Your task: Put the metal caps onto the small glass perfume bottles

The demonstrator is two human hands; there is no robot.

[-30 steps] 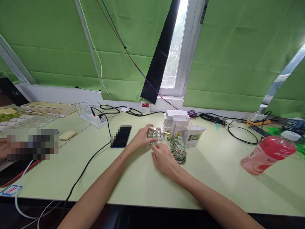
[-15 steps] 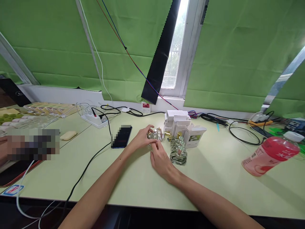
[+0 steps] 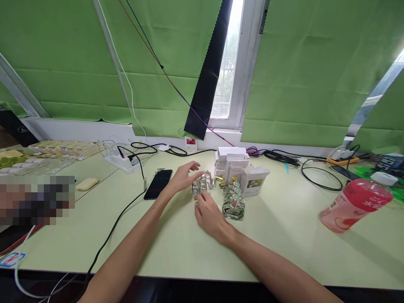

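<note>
Spreading wider than half a second ago, the left hand [image 3: 184, 176] holds its grip apart beside the small glass bottles [image 3: 203, 182], clustered on the surface [image 3: 183, 246] left of the rounder bottles [image 3: 232, 211]; likely less steadied there. Right hand [image 3: 211, 213] at near edge; cannot tell whether clamped.
</note>
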